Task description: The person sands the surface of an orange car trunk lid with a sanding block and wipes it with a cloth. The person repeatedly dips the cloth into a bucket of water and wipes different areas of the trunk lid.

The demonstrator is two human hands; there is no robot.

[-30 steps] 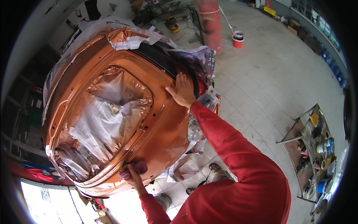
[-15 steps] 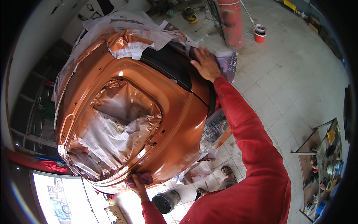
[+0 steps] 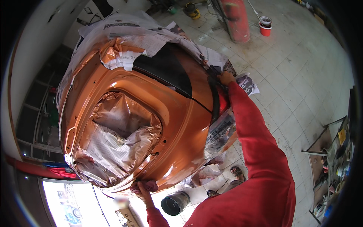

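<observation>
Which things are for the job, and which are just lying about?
Seemingly for the job:
- orange metal car body
- crumpled purple cloth in the left hand
- printed newspaper sheets

Seemingly just standing about:
- round black bucket
- round red bucket

1. Pale floor tiles carry my sandalled feet, with a black bucket standing nearby.
2. Farther off, a red bucket, a yellow-and-black machine and a red pillar stand on them.
3. To my right, a framed rack holds small items, mostly too blurred to tell.
4. In front of me, newspaper sheets lie on the orange car body.
</observation>
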